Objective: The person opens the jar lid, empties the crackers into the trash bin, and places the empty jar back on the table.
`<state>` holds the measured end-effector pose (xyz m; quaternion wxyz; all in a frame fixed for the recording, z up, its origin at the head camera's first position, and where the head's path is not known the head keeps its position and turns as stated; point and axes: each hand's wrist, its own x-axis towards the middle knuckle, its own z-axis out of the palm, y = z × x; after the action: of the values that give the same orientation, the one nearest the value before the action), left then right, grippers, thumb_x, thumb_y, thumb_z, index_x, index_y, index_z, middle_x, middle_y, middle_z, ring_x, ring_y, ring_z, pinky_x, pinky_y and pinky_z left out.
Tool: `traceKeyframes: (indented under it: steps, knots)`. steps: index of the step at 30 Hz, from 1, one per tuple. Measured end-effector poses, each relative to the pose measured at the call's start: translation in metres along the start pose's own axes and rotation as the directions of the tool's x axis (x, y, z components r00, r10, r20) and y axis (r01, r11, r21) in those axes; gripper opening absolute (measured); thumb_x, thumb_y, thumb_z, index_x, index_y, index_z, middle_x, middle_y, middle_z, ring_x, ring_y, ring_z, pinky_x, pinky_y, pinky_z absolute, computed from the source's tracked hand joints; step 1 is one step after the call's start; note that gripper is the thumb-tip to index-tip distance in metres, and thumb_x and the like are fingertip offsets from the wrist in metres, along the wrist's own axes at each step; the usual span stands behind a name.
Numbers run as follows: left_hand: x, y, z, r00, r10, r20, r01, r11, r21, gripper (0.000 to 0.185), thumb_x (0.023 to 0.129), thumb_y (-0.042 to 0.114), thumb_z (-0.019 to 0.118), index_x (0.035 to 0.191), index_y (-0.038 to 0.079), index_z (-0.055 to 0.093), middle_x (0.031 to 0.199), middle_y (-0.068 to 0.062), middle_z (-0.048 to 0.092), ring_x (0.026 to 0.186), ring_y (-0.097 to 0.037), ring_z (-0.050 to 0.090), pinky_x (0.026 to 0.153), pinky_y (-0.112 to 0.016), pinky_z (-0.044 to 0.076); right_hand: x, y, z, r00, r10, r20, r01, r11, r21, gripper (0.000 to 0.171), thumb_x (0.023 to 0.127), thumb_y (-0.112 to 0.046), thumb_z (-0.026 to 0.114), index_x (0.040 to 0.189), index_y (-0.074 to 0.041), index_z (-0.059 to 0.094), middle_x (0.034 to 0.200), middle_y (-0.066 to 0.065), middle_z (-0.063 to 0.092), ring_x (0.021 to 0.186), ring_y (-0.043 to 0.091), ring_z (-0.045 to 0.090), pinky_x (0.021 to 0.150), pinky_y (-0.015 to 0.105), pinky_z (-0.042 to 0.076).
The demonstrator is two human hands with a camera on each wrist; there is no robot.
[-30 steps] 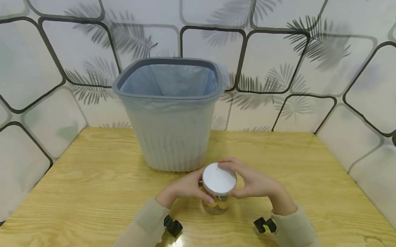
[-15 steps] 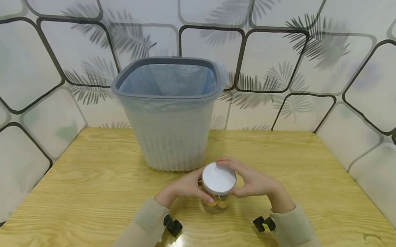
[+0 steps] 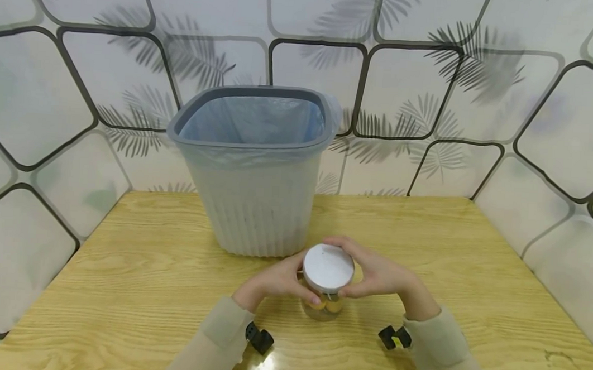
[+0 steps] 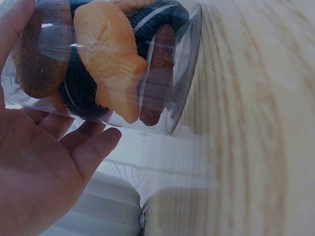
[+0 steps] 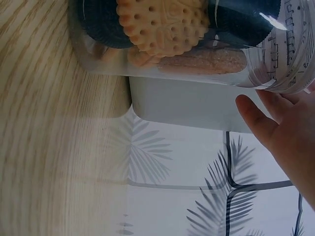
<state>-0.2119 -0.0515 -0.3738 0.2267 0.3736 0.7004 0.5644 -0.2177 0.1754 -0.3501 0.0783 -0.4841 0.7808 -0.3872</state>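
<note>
A clear jar [image 3: 322,312] with a white lid [image 3: 328,268] stands upright on the table. My left hand [image 3: 281,277] grips the jar's body, its thumb across the near side. Around the lid's edge curl the thumb and fingers of my right hand [image 3: 381,272]. Through the jar wall in the left wrist view I see an orange fish-shaped cookie [image 4: 108,54], a reddish-brown stick [image 4: 158,81], a brown oval piece [image 4: 43,54] and dark ridged cookies. The right wrist view shows a round holed biscuit [image 5: 160,22] and a long tan biscuit [image 5: 202,63] inside.
A white waste bin [image 3: 260,211] with a grey rim and a bluish liner stands just behind the jar, to the left. The wooden table [image 3: 135,288] is bounded by patterned walls [image 3: 407,96] at the back and sides.
My right hand's thumb and fingers have shifted slightly to the left around the lid. The left hand and the jar stay in place.
</note>
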Motion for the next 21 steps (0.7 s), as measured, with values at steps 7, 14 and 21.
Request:
traceKeyframes:
  steps: [7,14,21]
  knots:
    - [0.000,0.001,0.001,0.999,-0.029,-0.022,0.029,1.000,0.008,0.082,0.069,0.000,0.074,0.136,0.005,0.027,0.125,-0.004,0.042,0.110,-0.014,0.041,0.092,-0.030,0.033,0.002,-0.008,0.003,0.991,0.083,-0.102,-0.090,0.993,-0.074,0.076,0.077,-0.024,0.070,0.134,0.000,0.026,0.133,0.016,0.033,0.118,0.029,0.035,0.091,0.046,0.035]
    - [0.000,0.002,0.000,0.998,-0.047,-0.036,0.048,0.998,0.032,0.081,0.069,0.000,0.074,0.135,0.006,0.028,0.125,-0.003,0.041,0.111,-0.014,0.041,0.091,-0.029,0.034,0.005,-0.024,0.008,0.965,0.173,-0.199,-0.220,0.943,-0.249,0.078,0.073,-0.036,0.072,0.130,0.001,0.033,0.126,0.015,0.040,0.109,0.025,0.042,0.082,0.040,0.042]
    - [0.000,-0.001,0.000,1.000,-0.004,-0.015,0.005,1.000,0.027,0.084,0.070,0.001,0.073,0.138,0.008,0.025,0.129,-0.004,0.038,0.113,-0.016,0.038,0.091,-0.032,0.034,0.006,-0.036,0.014,0.962,0.158,-0.222,-0.248,0.845,-0.474,0.089,0.065,-0.056,0.069,0.124,0.004,0.041,0.120,0.018,0.042,0.103,0.025,0.043,0.075,0.035,0.046]
